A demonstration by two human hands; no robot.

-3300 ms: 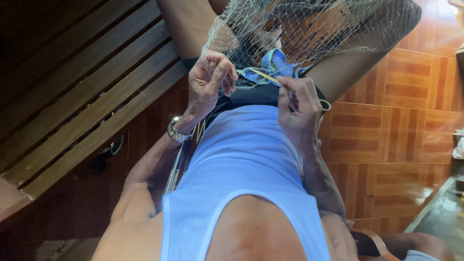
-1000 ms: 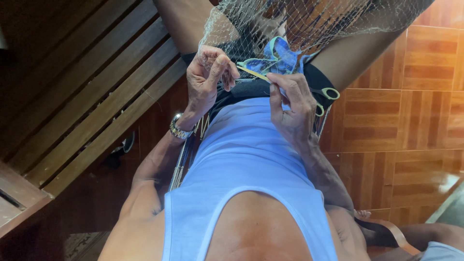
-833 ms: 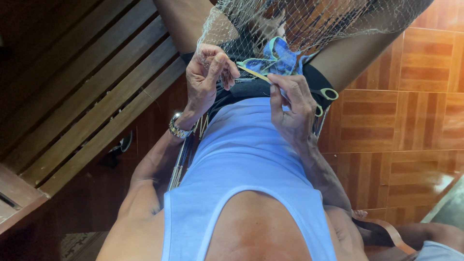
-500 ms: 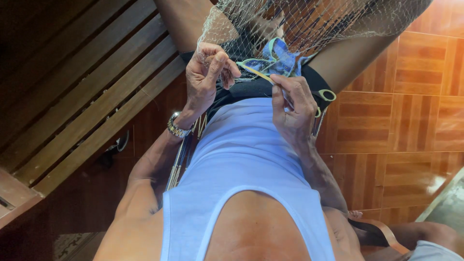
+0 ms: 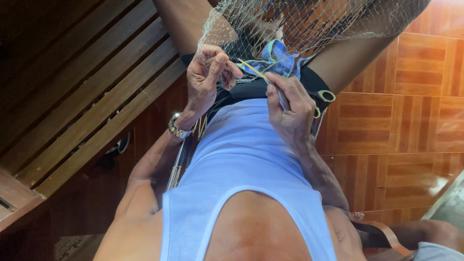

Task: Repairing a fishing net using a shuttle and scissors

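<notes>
On the far left are long brown wooden slats (image 5: 92, 92), dark and slanted. A dark shoe (image 5: 113, 151) lies on the floor below them.

Next comes the left hand (image 5: 205, 79), with a silver watch (image 5: 178, 128) on its wrist. Its grip is pressed together: the thumb and fingers pinch a bit of the fishing net (image 5: 309, 21), right at the net's lower edge. The net is thin and pale and hangs down from the top of the view, spread over the person's knees and lap.

Between the two hands is a thin yellow netting needle (image 5: 253, 70). It points up toward the left hand and sits just beside the net's edge. A blue checked cloth (image 5: 280, 60) is bunched behind it on the lap.

The right hand (image 5: 290, 111) is closed around the lower end of the needle, pinching it with the thumb and fingers. Scissors with yellow handles (image 5: 325, 99) lie just beside this hand, on the dark shorts.

The person wears a light blue tank top (image 5: 241, 169). On the right is a shiny orange-brown tiled floor (image 5: 411, 121).
</notes>
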